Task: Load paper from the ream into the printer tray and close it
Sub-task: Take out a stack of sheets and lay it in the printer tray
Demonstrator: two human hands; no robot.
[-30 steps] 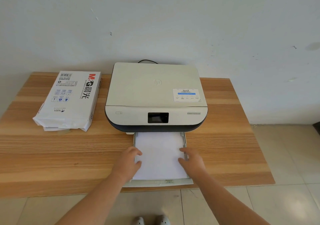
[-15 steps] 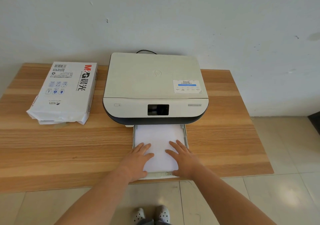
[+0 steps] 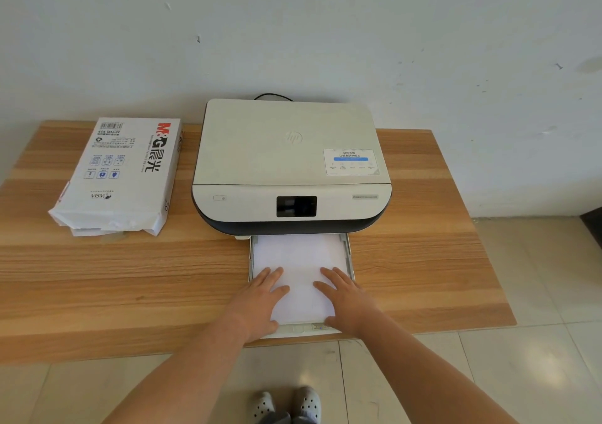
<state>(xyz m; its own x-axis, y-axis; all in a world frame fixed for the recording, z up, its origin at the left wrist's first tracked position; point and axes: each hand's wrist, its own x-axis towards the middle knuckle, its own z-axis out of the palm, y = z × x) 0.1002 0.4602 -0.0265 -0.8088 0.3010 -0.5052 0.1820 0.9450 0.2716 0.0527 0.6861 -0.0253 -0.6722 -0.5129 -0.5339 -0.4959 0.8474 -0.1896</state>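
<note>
A white printer [image 3: 290, 159] with a dark base sits at the back of the wooden table [image 3: 130, 277]. Its paper tray [image 3: 349, 254] is pulled out toward me, reaching the table's front edge, and a stack of white paper [image 3: 299, 257] lies in it. My left hand [image 3: 262, 296] and my right hand [image 3: 350, 296] lie flat on the paper's near half, fingers spread, palms over the tray's front edge. The opened ream [image 3: 120, 176], in a white wrapper with red and black print, lies to the left of the printer.
A black cable [image 3: 273, 96] runs behind the printer along the white wall. Tiled floor lies below and to the right of the table. My feet in grey clogs [image 3: 286, 405] stand under the front edge.
My hands went from the paper's side edges to lying flat on top of it. The tray and paper now sit further into the printer than one second ago.
</note>
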